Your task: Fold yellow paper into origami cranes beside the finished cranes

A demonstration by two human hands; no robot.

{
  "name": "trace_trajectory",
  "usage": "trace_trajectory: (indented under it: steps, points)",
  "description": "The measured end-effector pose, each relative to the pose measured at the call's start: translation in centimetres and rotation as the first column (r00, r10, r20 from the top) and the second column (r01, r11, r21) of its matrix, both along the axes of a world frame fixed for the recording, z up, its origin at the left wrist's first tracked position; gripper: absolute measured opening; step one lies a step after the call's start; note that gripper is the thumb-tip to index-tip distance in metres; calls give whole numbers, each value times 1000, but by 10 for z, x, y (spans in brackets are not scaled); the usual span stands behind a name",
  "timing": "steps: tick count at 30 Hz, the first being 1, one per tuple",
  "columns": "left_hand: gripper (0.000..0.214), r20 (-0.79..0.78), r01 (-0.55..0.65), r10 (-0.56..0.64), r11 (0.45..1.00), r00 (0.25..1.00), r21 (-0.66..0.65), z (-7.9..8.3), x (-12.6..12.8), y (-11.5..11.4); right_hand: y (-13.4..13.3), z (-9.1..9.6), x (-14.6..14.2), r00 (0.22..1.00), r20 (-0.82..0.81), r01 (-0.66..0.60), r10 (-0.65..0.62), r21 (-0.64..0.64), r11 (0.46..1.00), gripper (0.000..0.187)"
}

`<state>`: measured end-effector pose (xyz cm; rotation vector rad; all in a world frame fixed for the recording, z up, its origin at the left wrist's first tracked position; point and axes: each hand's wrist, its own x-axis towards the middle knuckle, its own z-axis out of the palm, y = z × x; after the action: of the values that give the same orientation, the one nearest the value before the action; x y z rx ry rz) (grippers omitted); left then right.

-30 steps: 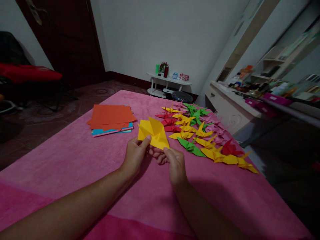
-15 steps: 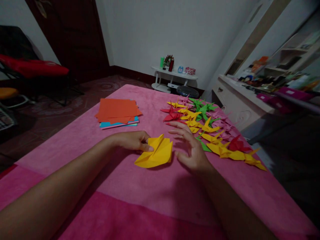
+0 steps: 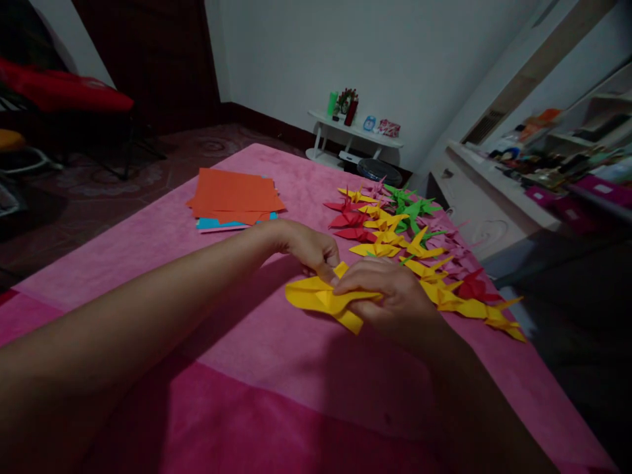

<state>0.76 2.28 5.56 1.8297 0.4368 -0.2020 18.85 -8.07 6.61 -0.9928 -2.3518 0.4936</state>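
Observation:
A yellow origami crane (image 3: 320,296), partly folded with its wings spread, is held between my two hands just above the pink cloth. My left hand (image 3: 312,250) pinches it from the far side, its fingers curled and partly hidden. On the near right, my right hand (image 3: 390,289) grips the paper between thumb and fingers. Right beyond my hands lie finished paper cranes: yellow ones (image 3: 388,220), red ones (image 3: 350,219), green ones (image 3: 412,207) and pink ones (image 3: 457,250).
A stack of coloured paper sheets (image 3: 237,194), orange on top, lies at the table's left. The pink cloth (image 3: 237,368) covers the table. Behind stand a small white shelf (image 3: 355,128), a cluttered dresser (image 3: 474,197) and a chair with red fabric (image 3: 74,89).
My right hand has closed on the yellow paper, which it was apart from before. The left hand and the paper have moved right, and the paper has turned. The view has shifted slightly.

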Motion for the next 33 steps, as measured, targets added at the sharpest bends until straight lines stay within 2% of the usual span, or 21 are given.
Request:
trace_trajectory:
  steps: [2,3,6,8,11,13,15,17,19,20,23,25,28,33]
  points:
    - [29,-38,21,-22,999,999,-42,-9,7,9,5,-9,4,992,-48,106,-115,-168,980,23]
    - [26,-38,-5,3,999,999,-42,-15,9,11,7,-15,6,986,-66,133,-153,-236,963,22]
    - [30,26,-155,155,988,988,2,-30,8,13,14,-31,9,971,-92,174,-223,-373,911,15]
    - [30,145,-284,274,958,951,45,-33,2,10,17,-38,10,973,-94,159,-213,-397,904,13]
    - [25,293,-413,383,909,876,46,-26,-12,-5,17,-40,10,979,-97,130,-179,-380,916,14]
    - [34,274,-374,352,927,895,31,-17,-22,-19,16,-40,9,984,-85,117,-158,-363,924,15]
    - [32,303,-301,241,939,922,169,-10,-29,-35,15,-40,8,989,-63,103,-134,-352,930,18]
    - [33,330,-275,143,875,933,400,-9,-32,-49,14,-40,7,995,-27,82,-97,-335,939,22]
    - [22,308,-230,33,743,951,629,-14,-32,-61,13,-40,7,999,28,41,-34,-282,958,26]
    - [17,300,-225,7,678,954,699,-17,-31,-65,13,-40,6,998,68,17,-1,-240,971,27]
    - [14,265,-228,4,523,964,821,-28,-30,-75,9,-41,5,981,184,-50,66,-92,995,20]
    - [17,260,-237,14,464,966,854,-34,-31,-80,6,-41,4,969,235,-67,71,-25,997,13]
    - [18,294,-290,60,434,954,853,-39,-34,-85,1,-42,4,959,276,-65,62,2,998,5]
    - [29,399,-414,143,492,906,766,-40,-33,-88,0,-39,6,967,236,-81,93,-63,995,22]
